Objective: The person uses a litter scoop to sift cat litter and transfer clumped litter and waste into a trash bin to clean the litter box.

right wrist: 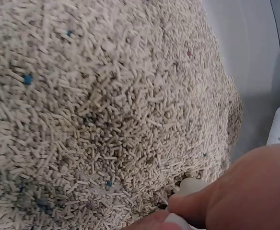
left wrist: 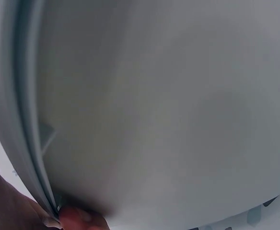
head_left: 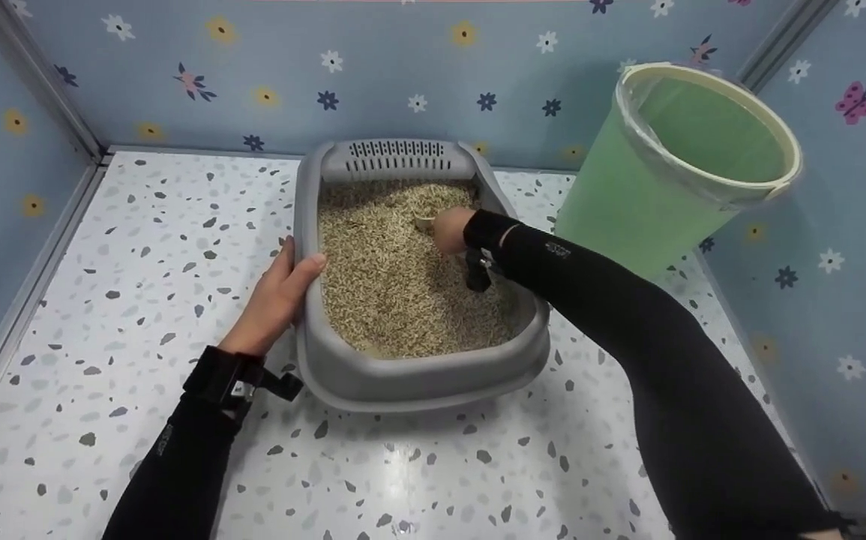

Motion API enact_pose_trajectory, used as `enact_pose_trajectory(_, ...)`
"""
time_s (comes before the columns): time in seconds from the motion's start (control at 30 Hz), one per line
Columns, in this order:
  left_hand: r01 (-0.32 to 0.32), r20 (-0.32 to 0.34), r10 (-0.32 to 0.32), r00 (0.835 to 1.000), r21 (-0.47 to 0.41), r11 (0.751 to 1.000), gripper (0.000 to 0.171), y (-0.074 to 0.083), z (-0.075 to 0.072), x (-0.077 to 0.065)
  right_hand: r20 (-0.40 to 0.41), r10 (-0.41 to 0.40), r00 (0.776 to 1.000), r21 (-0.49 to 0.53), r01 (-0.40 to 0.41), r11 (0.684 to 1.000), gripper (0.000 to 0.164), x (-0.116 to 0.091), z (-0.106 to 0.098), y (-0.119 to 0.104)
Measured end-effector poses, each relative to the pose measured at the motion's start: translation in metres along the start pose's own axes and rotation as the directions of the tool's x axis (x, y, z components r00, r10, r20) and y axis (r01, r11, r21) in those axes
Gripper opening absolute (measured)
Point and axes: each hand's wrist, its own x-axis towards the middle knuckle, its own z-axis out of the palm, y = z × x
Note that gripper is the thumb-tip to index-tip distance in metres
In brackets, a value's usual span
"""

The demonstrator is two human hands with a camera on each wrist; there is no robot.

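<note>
At far left stands a flowered wall panel [head_left: 9, 150], one of three in sight, with a speckled floor [head_left: 178, 247] below. The left hand [head_left: 271, 300] grips the left side of the one grey tray [head_left: 421, 382], thumb over the rim. The head view hides the fingers' ends; the left wrist view shows a fingertip [left wrist: 80, 219] under the rim, against the outer wall, which otherwise fills that view.

The tray sits on the floor, its slotted end by the back panel [head_left: 403, 67], and holds pale litter [head_left: 388, 292]. Seen from the head, the litter is an even tan; the right wrist view makes out separate pellets, a few blue bits and one red bit [right wrist: 189, 53].

Toward the tray's upper right, one pale tool [right wrist: 192, 186] meets the litter. The right hand [head_left: 451, 231] holds it with curled fingers and covers most of it in both views, so its full shape cannot be told. The black right sleeve [head_left: 627, 322] crosses the tray's right rim, hiding part of it.

Right of the tray, near it, one green bin [head_left: 620, 202] with a cream rim and a clear liner [head_left: 642, 139] leans in the head view. The right panel [head_left: 837, 315] bears one pink butterfly [head_left: 861, 103].
</note>
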Motion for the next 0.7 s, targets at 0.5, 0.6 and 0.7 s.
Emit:
enact_pose_trajectory(0.5, -0.012, 0.019, 0.013, 1.000, -0.022, 1.000, 0.083, 0.003, -0.002, 0.001, -0.058, 0.066, 0.996, 0.260, -0.048, 0.964, 0.036, 0.012, -0.007, 0.001)
enact_pose_trajectory(0.6, 0.002, 0.014, -0.002, 1.000, -0.005, 1.000, 0.086, 0.002, -0.003, -0.001, -0.059, 0.043, 0.997, 0.260, -0.026, 0.965, 0.039, 0.013, -0.008, 0.000)
enact_pose_trajectory(0.7, 0.017, 0.012, -0.017, 1.000, 0.003, 1.000, 0.087, 0.002, -0.004, -0.003, -0.061, 0.025, 0.998, 0.261, -0.008, 0.965, 0.043, 0.015, -0.009, -0.001)
